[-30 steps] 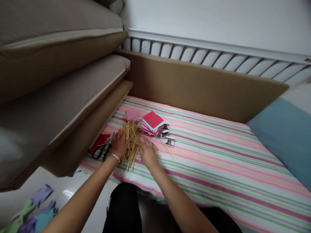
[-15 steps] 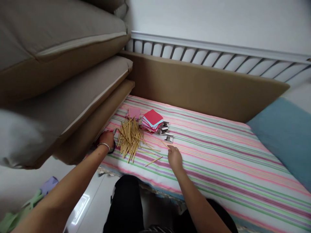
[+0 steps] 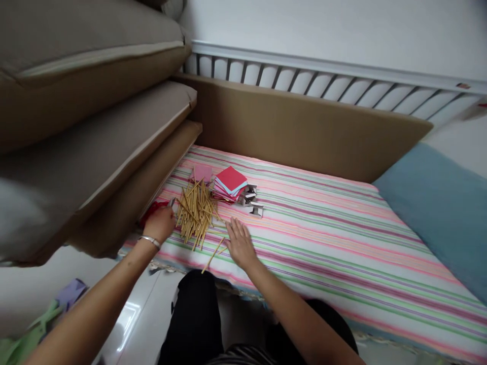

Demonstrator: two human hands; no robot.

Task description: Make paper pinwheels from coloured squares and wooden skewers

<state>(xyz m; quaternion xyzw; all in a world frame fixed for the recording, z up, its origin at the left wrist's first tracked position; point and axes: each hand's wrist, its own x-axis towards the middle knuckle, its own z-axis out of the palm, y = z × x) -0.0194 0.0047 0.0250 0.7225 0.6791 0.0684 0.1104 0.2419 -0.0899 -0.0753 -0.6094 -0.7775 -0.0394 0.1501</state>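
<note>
My left hand (image 3: 160, 223), with a light bracelet at the wrist, is closed at the left edge of a pile of thin yellowish sticks (image 3: 196, 208). A small greyish piece (image 3: 172, 202) shows at its fingertips; I cannot make out what it is. Something red (image 3: 152, 210) lies right beside this hand, partly hidden. My right hand (image 3: 240, 243) lies palm down on the striped sheet (image 3: 323, 243), fingers stretched out, just right of the pile. Close to its thumb side, a loose stick (image 3: 212, 256) lies slanted towards the front edge.
Behind the pile are pink paper squares (image 3: 201, 173) and a stack of red and coloured paper squares (image 3: 231, 180), with folded silvery pieces (image 3: 253, 208) to its right. Large cushions (image 3: 125, 147) lean in from the left. A brown board (image 3: 297, 132) stands along the back.
My right hand has moved left and flattened onto the sheet, its fingers opening from a pinch. The loose stick near it has shifted towards the front edge. My left hand remains beside the pile.
</note>
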